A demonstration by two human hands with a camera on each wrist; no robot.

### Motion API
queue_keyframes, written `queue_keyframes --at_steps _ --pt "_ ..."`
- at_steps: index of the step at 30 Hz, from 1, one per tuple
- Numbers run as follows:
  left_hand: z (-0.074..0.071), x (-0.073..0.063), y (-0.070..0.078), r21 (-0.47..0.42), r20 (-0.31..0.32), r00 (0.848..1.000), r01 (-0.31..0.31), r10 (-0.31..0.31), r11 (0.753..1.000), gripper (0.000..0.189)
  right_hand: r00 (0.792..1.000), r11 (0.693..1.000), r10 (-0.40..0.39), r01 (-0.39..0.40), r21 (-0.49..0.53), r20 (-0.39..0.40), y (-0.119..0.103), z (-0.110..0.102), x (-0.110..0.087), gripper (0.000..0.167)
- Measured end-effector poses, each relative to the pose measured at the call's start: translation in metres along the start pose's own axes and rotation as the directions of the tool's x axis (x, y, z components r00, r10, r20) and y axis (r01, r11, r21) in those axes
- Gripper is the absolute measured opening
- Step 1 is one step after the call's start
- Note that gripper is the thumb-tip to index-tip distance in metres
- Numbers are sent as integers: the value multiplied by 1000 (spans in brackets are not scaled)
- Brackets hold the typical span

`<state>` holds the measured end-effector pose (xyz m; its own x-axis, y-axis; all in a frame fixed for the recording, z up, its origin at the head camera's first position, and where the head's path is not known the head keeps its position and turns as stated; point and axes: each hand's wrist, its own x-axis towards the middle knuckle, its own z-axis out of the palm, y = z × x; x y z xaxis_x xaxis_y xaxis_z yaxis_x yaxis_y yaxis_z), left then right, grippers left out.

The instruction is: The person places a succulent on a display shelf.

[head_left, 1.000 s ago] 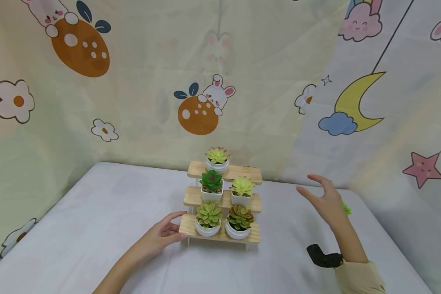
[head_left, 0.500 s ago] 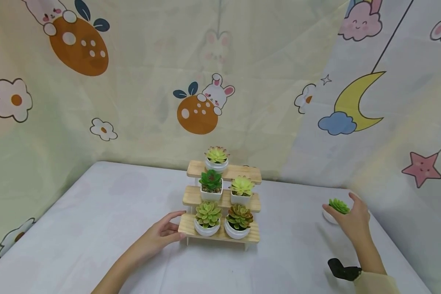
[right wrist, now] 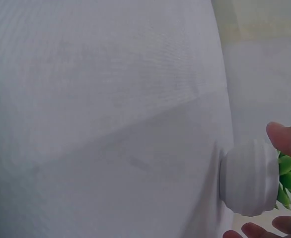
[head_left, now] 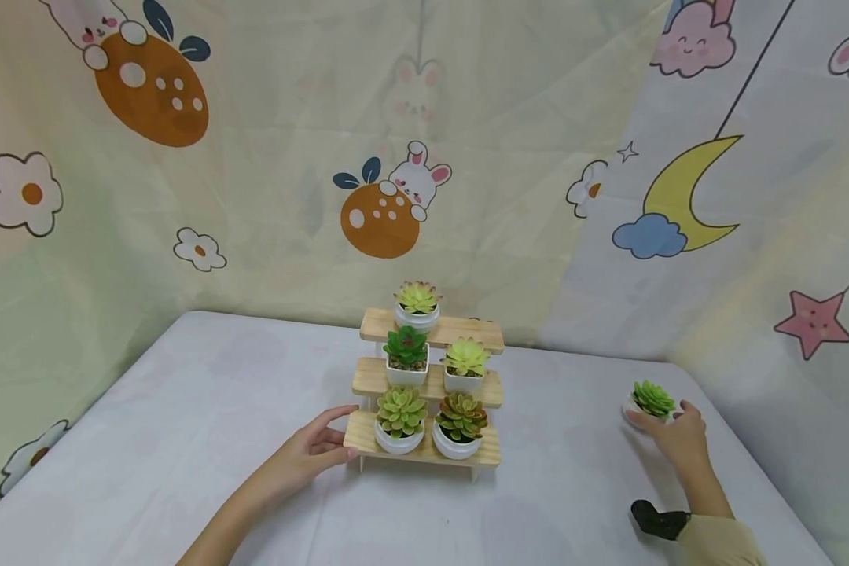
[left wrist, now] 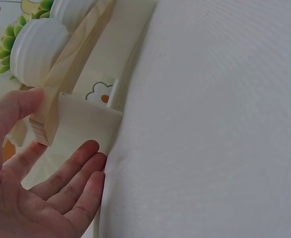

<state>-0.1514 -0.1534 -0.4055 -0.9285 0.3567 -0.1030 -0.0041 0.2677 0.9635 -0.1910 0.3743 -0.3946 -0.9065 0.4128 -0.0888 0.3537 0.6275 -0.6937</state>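
Note:
My left hand (head_left: pixel 300 457) holds the left end of the lowest board of a three-tier wooden plant stand (head_left: pixel 424 460). In the left wrist view its thumb lies on the board (left wrist: pixel 66 64), the index fingertip touches the board's end, and the other fingers spread below. Far right, a bright green potted succulent (head_left: pixel 652 398) stands on the table, its white round pot (right wrist: pixel 250 178) near the edge. My right hand (head_left: pixel 682 440) is around this pot, thumb close to the rim; the right wrist view shows a gap between the lower fingers and the pot.
On the stand sit several potted succulents: one on the top tier (head_left: pixel 417 306), a dark green (head_left: pixel 406 354) and a pale one (head_left: pixel 465 365) in the middle, two (head_left: pixel 400 420) below. A white cloth covers the table (head_left: pixel 552 472); a patterned cloth backdrop (head_left: pixel 269 157) rises behind.
My right hand has moved from above the table down and right to the bright green succulent, then slightly lower and nearer. The left hand has stayed on the stand.

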Motion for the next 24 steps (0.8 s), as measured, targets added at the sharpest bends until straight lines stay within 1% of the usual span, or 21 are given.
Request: queue_keyframes --at_steps 4,6,10,15,21,24 --pt "0 -1 0 1 -2 1000 -2 2 1000 66 1000 1000 13 -12 -26 24 1 1 2 102" --pt "0 -1 -1 3 -1 1000 -5 5 1000 65 999 999 33 -32 -35 33 1 1 3 102" --pt "1 0 -1 -2 0 1000 -8 8 1000 65 997 995 67 -65 -71 34 3 2 5 103" --pt "1 0 -2 -2 3 1000 -9 9 1000 66 996 992 76 -72 -102 38 6 3 8 103" --pt "0 0 -2 -6 2 1000 -9 9 1000 66 998 986 66 -63 -153 11 5 4 10 96" --pt "0 0 -1 -6 4 1000 -11 12 1000 65 997 983 76 -76 -168 -5 5 4 11 97"
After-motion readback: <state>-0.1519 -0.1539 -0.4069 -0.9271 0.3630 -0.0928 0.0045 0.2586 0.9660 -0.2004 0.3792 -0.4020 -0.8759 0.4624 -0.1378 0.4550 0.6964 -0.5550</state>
